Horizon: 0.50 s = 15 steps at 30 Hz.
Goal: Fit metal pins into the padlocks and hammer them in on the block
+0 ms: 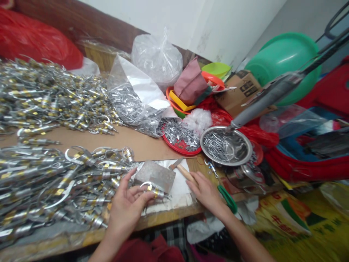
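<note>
My left hand [131,202] pinches a small silver and yellow metal fitting [156,192] with a curved hook, at the near edge of a grey metal block [155,175]. The block lies on white paper [181,189] near the front edge of the bench. To its right, my right hand [203,189] is wrapped round the wooden handle of a hammer [185,172], whose dark head is beside the block's far right corner. Many similar fittings [68,178] lie in rows at the left, close to my left hand.
A large heap of fittings [54,94] fills the back left. Beyond the block are a bag of metal parts [128,102], a red tray [181,148] and a steel bowl [245,157] of pins. A grey lever [267,100] slants over the bowl.
</note>
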Motion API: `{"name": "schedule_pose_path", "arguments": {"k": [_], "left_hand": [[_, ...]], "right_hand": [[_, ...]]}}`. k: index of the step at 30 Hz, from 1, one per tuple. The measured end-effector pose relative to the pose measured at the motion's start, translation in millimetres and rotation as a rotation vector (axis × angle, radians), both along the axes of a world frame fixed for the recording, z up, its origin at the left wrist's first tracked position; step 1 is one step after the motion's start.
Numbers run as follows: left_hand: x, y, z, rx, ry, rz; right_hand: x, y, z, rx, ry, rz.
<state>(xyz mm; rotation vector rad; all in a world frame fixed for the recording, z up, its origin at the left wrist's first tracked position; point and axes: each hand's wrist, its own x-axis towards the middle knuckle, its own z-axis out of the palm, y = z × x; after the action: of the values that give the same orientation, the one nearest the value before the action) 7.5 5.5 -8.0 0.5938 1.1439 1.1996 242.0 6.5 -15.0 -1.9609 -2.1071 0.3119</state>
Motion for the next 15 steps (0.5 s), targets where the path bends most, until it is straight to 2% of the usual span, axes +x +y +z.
{"name": "schedule_pose_path", "arguments": {"k": [3, 7, 9, 11, 15], "left_hand": [[0, 0, -0.6, 0.011, 0.006, -0.011], [0, 0, 0.7, 0.022, 0.007, -0.019], [0, -1, 1.4, 0.017, 0.009, -0.007], [0, -2, 2.1, 0.011, 0.001, -0.002], [0, -2, 4.8, 0.001, -0.005, -0.008]], "right_hand": [[-12, -4, 16.2, 0.078, 0.168, 0.041], [-29, -16, 51.0, 0.19, 0.306, 0.271], [-35, -23, 60.9, 0.279, 0.343, 0.358], [-39, -26, 63.0, 0.29, 0.302, 0.406], [-43, -27, 57.7, 0.11, 0.105, 0.412]]}}
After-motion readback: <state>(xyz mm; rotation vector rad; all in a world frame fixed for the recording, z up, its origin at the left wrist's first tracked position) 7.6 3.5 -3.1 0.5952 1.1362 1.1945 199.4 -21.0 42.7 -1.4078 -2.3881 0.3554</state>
